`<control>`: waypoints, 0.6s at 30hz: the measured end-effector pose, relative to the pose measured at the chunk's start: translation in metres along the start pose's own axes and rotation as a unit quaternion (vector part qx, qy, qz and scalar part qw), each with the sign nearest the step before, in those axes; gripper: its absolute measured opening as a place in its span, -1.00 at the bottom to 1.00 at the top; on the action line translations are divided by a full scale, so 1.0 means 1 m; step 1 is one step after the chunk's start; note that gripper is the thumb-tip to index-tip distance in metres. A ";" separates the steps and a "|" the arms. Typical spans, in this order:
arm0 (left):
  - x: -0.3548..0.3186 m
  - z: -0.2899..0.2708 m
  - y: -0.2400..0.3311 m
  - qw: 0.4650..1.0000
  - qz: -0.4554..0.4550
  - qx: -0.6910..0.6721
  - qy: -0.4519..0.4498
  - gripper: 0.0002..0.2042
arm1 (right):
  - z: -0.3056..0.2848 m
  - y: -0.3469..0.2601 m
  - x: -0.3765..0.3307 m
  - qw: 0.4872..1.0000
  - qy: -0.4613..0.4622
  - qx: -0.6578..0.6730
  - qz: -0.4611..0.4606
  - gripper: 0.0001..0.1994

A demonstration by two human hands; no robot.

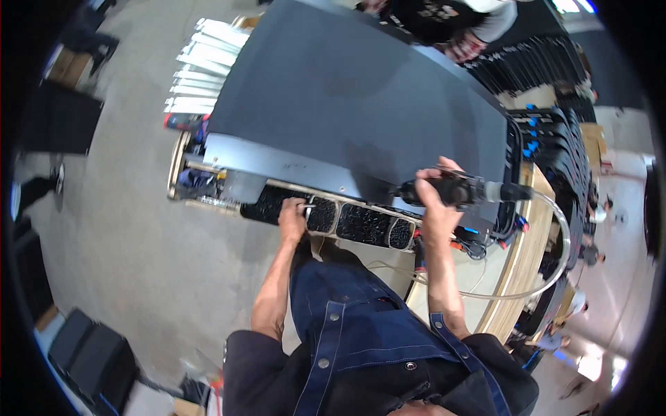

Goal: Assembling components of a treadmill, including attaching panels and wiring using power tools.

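My right hand (pixel 438 201) is wrapped round a black air-powered hand tool (pixel 458 190). The tool lies roughly level over the near right part of a large dark grey panel (pixel 347 97), its narrow end pointing left. A clear hose (pixel 563 243) curves from its back end down to the right. My left hand (pixel 292 216) is over a long parts bin (pixel 338 216) along the panel's near edge. Its fingers are closed, with a small shiny bit at the tips too small to name. Small black pieces (pixel 364 223) fill the bin's compartments.
White metal strips (pixel 201 69) stick out past the panel's far left side. A wooden tray (pixel 179 166) holds tools at the left. On the right are a wooden bench edge (pixel 513 270) and stacked black parts (pixel 555 139). Another person (pixel 444 21) stands across the panel.
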State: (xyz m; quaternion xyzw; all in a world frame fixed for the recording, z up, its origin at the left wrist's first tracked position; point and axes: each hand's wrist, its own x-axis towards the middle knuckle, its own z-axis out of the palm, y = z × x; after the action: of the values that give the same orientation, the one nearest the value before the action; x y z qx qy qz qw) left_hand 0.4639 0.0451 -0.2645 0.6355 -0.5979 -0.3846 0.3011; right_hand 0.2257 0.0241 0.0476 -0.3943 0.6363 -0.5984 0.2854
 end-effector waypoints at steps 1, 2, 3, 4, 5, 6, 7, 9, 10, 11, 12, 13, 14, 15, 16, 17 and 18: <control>0.005 -0.006 -0.016 1.000 0.015 -0.013 0.008 -0.89 | 0.021 -0.007 -0.012 0.999 0.033 -0.021 -0.010 -0.47; 0.005 -0.018 -0.041 1.000 0.017 -0.003 0.004 -0.85 | 0.045 -0.013 -0.025 0.998 0.053 -0.031 -0.016 -0.48; 0.012 -0.017 -0.033 0.999 0.024 0.033 -0.006 -0.84 | 0.038 -0.007 -0.025 0.998 0.005 -0.022 -0.065 -0.49; 0.017 -0.018 -0.025 0.997 0.030 0.071 -0.013 -0.83 | 0.030 0.003 -0.020 0.992 -0.047 -0.015 -0.112 -0.50; 0.017 -0.018 -0.004 0.990 0.073 0.117 0.029 -0.83 | 0.003 0.006 -0.003 0.991 -0.111 -0.001 -0.075 -0.48; 0.017 -0.015 0.027 0.977 0.118 0.159 0.073 -0.83 | -0.014 -0.004 0.006 0.995 -0.085 0.046 -0.024 -0.46; 0.013 -0.014 0.053 0.985 0.080 0.134 0.069 -0.83 | -0.025 -0.020 0.013 0.996 -0.022 0.078 -0.035 -0.44; 0.003 -0.017 0.065 0.991 -0.038 -0.091 -0.093 -0.72 | -0.032 -0.050 0.016 0.976 0.074 0.192 -0.071 -0.41; -0.001 -0.015 0.065 0.949 -0.094 -0.252 -0.167 -0.66 | -0.038 -0.061 0.012 0.968 0.089 0.224 -0.069 -0.40; -0.007 -0.005 0.097 0.904 -0.110 -0.344 -0.230 -0.57 | -0.062 -0.062 0.005 0.969 0.093 0.222 -0.065 -0.42; -0.013 0.002 0.140 0.846 -0.127 -0.427 -0.292 -0.49 | -0.088 -0.062 -0.003 0.968 0.099 0.220 -0.063 -0.45; -0.020 0.009 0.168 0.797 -0.123 -0.496 -0.323 -0.38 | -0.109 -0.064 -0.017 0.971 0.078 0.221 -0.053 -0.53; -0.028 0.019 0.194 0.743 -0.150 -0.580 -0.297 -0.49 | -0.131 -0.059 -0.034 0.969 0.100 0.223 -0.027 -0.59; -0.031 0.031 0.193 0.726 -0.162 -0.611 -0.271 -0.45 | -0.149 -0.054 -0.052 0.969 0.108 0.223 0.010 -0.61; -0.031 0.043 0.192 0.706 -0.174 -0.640 -0.248 -0.41 | -0.166 -0.048 -0.070 0.966 0.118 0.224 0.045 -0.62; -0.031 0.053 0.190 0.665 -0.240 -0.679 -0.198 -0.49 | -0.190 -0.036 -0.088 0.967 0.159 0.187 0.064 -0.62; -0.031 0.057 0.200 0.687 -0.262 -0.656 -0.171 -0.54 | -0.217 -0.022 -0.108 0.963 0.204 0.153 0.084 -0.62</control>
State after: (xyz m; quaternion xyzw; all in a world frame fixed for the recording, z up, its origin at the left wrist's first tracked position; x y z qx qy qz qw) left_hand 0.3103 0.0596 -0.1214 0.3297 -0.0437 -0.8441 0.4206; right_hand 0.1051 0.2318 0.0841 -0.1608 0.6131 -0.7301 0.2556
